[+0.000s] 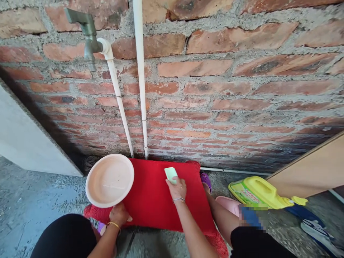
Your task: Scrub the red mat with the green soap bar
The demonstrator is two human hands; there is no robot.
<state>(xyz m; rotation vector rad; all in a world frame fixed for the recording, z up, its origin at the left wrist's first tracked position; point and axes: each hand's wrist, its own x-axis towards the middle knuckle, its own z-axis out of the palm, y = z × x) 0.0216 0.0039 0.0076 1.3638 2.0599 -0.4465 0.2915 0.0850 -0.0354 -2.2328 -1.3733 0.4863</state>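
One pale green block [170,173] sat over the red cloth [153,197], gripped in the curled right hand [178,188], its long axis running toward the wall [208,86]; the left hand [120,214], farther off, curled at the cloth's near edge, its hold unclear.

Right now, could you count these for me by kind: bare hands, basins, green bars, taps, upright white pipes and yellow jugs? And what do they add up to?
Hands: 2 (left hand, right hand)
Basin: 1
Green bar: 1
Tap: 1
Upright pipes: 2
Yellow jug: 1
Total: 8
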